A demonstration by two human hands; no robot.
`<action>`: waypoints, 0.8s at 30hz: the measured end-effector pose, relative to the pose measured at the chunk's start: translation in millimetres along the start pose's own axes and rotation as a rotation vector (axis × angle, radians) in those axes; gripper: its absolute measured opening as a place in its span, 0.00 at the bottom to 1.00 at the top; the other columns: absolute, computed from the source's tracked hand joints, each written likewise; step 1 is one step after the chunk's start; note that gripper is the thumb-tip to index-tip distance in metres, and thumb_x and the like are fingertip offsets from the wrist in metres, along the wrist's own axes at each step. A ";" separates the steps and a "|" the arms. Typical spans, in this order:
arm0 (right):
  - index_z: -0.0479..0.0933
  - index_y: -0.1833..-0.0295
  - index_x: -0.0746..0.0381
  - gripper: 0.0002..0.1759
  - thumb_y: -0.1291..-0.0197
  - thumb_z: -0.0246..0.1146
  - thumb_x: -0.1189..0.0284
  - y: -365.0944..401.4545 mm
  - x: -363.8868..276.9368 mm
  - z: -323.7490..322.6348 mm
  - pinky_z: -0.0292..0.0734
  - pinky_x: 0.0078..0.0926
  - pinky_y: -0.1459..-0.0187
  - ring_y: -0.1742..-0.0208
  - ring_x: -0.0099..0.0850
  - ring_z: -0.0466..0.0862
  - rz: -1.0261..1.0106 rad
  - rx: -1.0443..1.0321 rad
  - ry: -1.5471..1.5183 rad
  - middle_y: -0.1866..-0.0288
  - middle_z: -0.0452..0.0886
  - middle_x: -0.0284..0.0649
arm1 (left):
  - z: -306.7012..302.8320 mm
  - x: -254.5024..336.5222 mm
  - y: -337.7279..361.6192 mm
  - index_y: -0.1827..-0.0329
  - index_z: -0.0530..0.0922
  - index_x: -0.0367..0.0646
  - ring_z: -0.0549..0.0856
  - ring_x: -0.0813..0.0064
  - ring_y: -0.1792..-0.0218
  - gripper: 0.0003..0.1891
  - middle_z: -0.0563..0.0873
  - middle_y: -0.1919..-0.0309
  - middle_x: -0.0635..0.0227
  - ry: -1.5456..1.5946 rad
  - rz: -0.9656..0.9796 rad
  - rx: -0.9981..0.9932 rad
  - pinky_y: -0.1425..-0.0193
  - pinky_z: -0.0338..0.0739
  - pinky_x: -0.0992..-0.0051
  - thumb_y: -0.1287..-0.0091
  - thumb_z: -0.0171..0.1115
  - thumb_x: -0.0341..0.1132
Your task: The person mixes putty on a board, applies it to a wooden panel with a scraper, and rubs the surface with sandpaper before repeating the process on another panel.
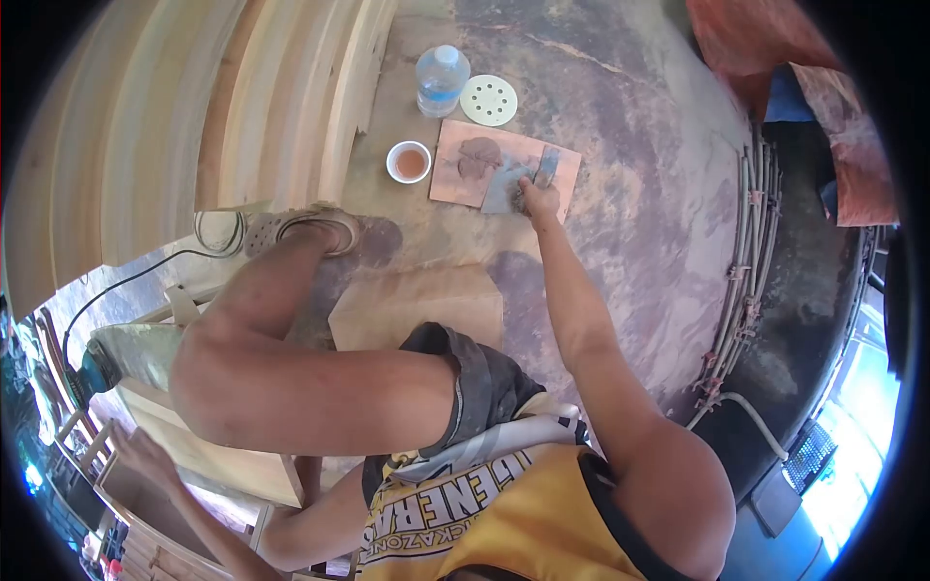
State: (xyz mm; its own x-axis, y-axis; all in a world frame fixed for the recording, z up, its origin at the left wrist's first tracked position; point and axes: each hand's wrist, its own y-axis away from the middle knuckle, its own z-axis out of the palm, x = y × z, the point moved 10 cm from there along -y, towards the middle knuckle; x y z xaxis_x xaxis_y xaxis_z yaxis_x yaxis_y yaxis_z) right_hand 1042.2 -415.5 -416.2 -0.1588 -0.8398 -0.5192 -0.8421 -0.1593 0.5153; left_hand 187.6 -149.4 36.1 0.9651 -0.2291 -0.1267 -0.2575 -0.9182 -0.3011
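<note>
My right hand [541,200] is closed around a putty knife [547,161] with a flat bluish blade. The knife is over a thin board [565,184] on the floor. A lump of brown putty [479,157] lies on the board, next to a grey flat piece [501,188] close to my fingers. My left hand [143,455] is at the lower left, by the edge of an open wooden drawer [145,499]. Its fingers look stretched out and hold nothing visible.
Left of the board stands a white cup [409,163] of brownish liquid. Behind are a water bottle [443,82] and a round perforated sanding disc [489,101]. Stacked wood panels [262,107] fill the upper left. A cord [136,276] runs to a power tool [89,373]. Thin pipes [741,271] line the right.
</note>
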 end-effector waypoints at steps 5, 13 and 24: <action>0.79 0.38 0.65 0.34 0.44 0.73 0.53 4.4 17.0 5.2 0.82 0.40 0.50 0.48 0.46 0.86 -0.051 0.004 0.052 0.47 0.85 0.55 | 54.6 25.5 27.7 0.24 0.65 0.38 0.65 0.49 0.25 0.29 0.66 0.25 0.48 0.250 -0.286 -0.053 0.20 0.55 0.57 0.20 0.48 0.48; 0.74 0.37 0.67 0.39 0.39 0.66 0.44 113.2 50.5 33.5 0.87 0.51 0.69 0.59 0.54 0.88 0.335 -0.585 0.019 0.54 0.84 0.59 | 67.7 6.9 38.1 0.25 0.66 0.35 0.67 0.53 0.26 0.27 0.69 0.27 0.48 0.371 -0.411 -0.082 0.22 0.59 0.60 0.20 0.48 0.43; 0.80 0.45 0.64 0.22 0.48 0.65 0.73 232.2 -219.5 101.9 0.70 0.41 0.31 0.36 0.45 0.78 -1.392 -0.362 0.631 0.43 0.82 0.47 | 57.5 15.9 37.5 0.30 0.72 0.36 0.73 0.55 0.30 0.24 0.75 0.32 0.52 0.393 -0.444 -0.039 0.25 0.64 0.62 0.22 0.51 0.42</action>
State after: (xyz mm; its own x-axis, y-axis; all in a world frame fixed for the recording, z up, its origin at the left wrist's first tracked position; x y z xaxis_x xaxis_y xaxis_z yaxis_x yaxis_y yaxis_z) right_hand 829.0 -215.3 -252.1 0.9175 0.0089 -0.3977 0.0405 -0.9967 0.0711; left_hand 190.6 -168.9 -31.6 0.9270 0.0838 0.3655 0.1698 -0.9629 -0.2097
